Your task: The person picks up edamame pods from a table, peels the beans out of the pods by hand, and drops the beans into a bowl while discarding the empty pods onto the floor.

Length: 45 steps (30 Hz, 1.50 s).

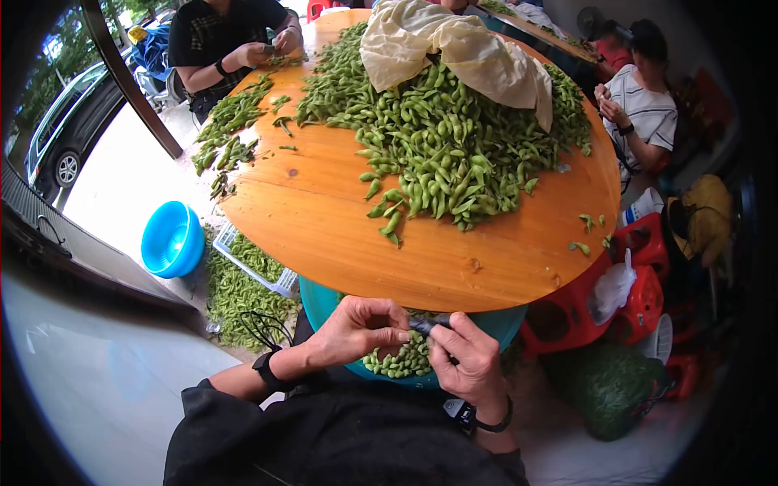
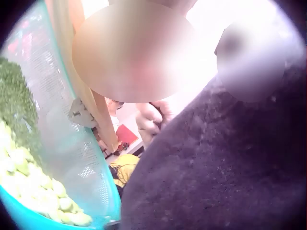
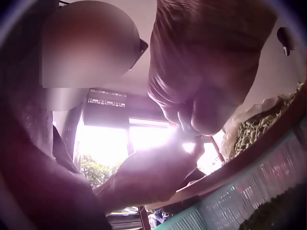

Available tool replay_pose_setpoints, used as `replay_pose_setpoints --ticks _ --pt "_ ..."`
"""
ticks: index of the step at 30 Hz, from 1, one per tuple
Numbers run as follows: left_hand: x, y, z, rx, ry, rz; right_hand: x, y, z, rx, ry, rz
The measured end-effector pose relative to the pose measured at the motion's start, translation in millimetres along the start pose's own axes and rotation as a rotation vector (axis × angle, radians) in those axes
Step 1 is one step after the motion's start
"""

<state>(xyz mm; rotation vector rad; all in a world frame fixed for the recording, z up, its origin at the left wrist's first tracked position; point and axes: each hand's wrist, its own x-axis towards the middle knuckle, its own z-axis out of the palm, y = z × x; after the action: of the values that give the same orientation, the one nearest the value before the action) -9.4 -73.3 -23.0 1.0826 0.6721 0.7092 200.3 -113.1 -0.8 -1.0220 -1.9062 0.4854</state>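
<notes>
Both hands meet above a turquoise basin [image 1: 318, 301] that holds shelled green soybeans [image 1: 401, 362]. My left hand [image 1: 356, 330] has its thumb and forefinger pinched on a soybean pod, mostly hidden by the fingers. Close against it, my right hand [image 1: 468, 358] curls its fingers and thumb round a small dark object [image 1: 425, 323]; I cannot tell what it is. The left wrist view shows pale beans [image 2: 43, 191] in the basin beside a dark garment. In the right wrist view both hands overlap, blurred against bright light.
A wooden table [image 1: 324, 231] bears a big heap of soybean pods [image 1: 454, 154] under a cream cloth [image 1: 462, 53]. At the left are a blue basin [image 1: 173, 240] and a white crate [image 1: 251, 263] among pods. Red stools [image 1: 640, 300] stand right; other people sit round the table.
</notes>
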Motion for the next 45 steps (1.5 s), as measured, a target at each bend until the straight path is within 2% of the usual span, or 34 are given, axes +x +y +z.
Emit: replay_pose_setpoints --ticks 1,2,3,5,6,7,9,11,13,14,16,17,19,21,23,25,27,29,31,32,33,34,37,38,39,40,41,43,44,45 --pt "-2.8 0.1 -0.4 0.252 0.036 0.067 -1.9 2.0 -3.5 -0.047 0.039 0.012" --pt "-2.3 -0.2 1.0 0.506 0.084 0.270 -3.6 3.8 -10.1 -0.036 0.047 0.089" --pt "-3.1 -3.3 -1.4 0.506 0.085 0.267 -5.6 5.3 -16.0 -0.025 0.055 0.167" --pt "-5.1 -16.5 -10.4 0.959 0.060 0.508 -11.8 11.2 -18.8 -0.021 0.107 0.255" --pt "-9.3 -22.7 -13.5 1.082 0.032 0.504 -15.0 13.2 -20.4 -0.024 0.107 0.275" --pt "-10.4 -28.5 -14.0 1.079 0.033 0.502 -18.1 14.7 -20.4 -0.026 0.107 0.293" --pt "-12.3 -37.9 -15.9 1.280 0.083 0.482 -21.8 14.9 -18.6 -0.029 0.090 0.318" --pt "-11.6 -39.9 -15.6 1.254 0.073 0.462 -25.2 16.5 -14.6 -0.031 0.077 0.340" --pt "-8.8 -31.2 -6.1 0.900 0.104 0.427 -26.9 16.6 -7.0 0.007 0.039 0.376" --pt "-8.1 -28.0 -1.5 0.902 0.104 0.428 -23.9 14.5 -3.0 0.029 0.041 0.362" --pt "-5.1 -19.5 8.0 0.397 0.067 0.156 -15.8 10.2 1.6 0.065 0.023 0.340" --pt "-1.2 -13.3 14.3 0.356 0.038 0.125 -12.8 10.3 4.1 0.090 0.027 0.316" --pt "11.6 -14.0 27.2 0.452 0.005 0.326 -11.5 15.4 11.0 0.264 0.124 0.412" --pt "25.2 -5.6 37.0 0.383 -0.034 0.422 -10.4 15.9 5.2 0.554 0.276 0.615" --pt "32.9 7.1 38.6 0.502 -0.031 0.469 -13.6 18.8 -12.7 0.663 0.397 0.659" --pt "42.2 24.2 16.9 0.871 -0.021 0.549 -27.2 27.5 -40.4 0.566 0.541 0.616" --pt "53.2 31.1 -15.6 1.100 0.140 0.638 -53.7 42.9 -74.3 0.358 0.684 0.592" --pt "67.5 37.5 -42.3 1.192 0.346 0.550 -77.2 49.9 -103.3 0.199 0.776 0.707" --pt "81.2 45.7 -61.3 1.312 0.382 0.484 -91.7 55.9 -120.1 -0.219 0.720 0.860" --pt "85.9 46.3 -61.7 1.312 0.383 0.488 -99.1 63.1 -122.8 -0.411 0.671 0.786" --pt "90.7 46.6 -60.1 1.376 0.379 0.416 -95.1 61.2 -121.2 -0.601 0.616 0.708" --pt "93.7 46.6 -59.4 1.439 0.375 0.342 -90.9 57.7 -118.7 -0.554 0.602 0.717" --pt "94.0 43.9 -63.9 1.492 0.411 0.409 -67.3 48.7 -96.2 -0.469 0.523 0.628" --pt "91.2 46.7 -63.8 1.495 0.410 0.414 -60.0 47.9 -86.3 -0.390 0.477 0.592" --pt "86.5 51.7 -62.5 1.343 0.411 0.422 -52.8 45.6 -76.0 -0.313 0.433 0.559" --pt "82.2 55.8 -59.5 1.190 0.403 0.425 -42.7 38.4 -64.6 -0.188 0.371 0.576" --pt "77.2 56.8 -54.3 1.191 0.387 0.425 -31.7 30.2 -52.1 -0.064 0.310 0.594" --pt "63.8 53.1 -39.2 0.709 0.268 0.201 -10.3 16.4 -26.8 0.259 0.258 0.659" --pt "56.8 48.4 -29.6 0.393 0.141 0.192 -4.1 16.3 -16.6 0.404 0.213 0.670" --pt "52.3 39.9 -20.1 0.250 0.122 0.155 1.3 17.5 -7.7 0.550 0.165 0.675"
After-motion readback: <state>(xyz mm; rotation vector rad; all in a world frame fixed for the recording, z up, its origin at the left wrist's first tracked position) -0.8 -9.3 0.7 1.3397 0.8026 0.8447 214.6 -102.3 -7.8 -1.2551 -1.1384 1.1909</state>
